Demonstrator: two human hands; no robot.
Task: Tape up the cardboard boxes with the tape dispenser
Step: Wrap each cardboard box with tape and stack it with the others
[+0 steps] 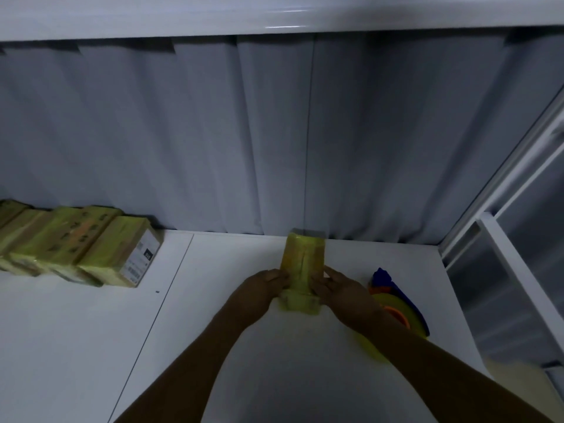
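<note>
A small cardboard box covered in yellow tape lies on the white table, its long side pointing away from me. My left hand grips its left edge near the close end. My right hand grips its right edge at the same height. The tape dispenser, blue and orange with a yellow roll, lies on the table just right of my right forearm, partly hidden by it.
A row of several taped yellow boxes lies at the far left of the table, one with a white label. A grey curtain hangs behind the table. A white metal frame stands at the right edge.
</note>
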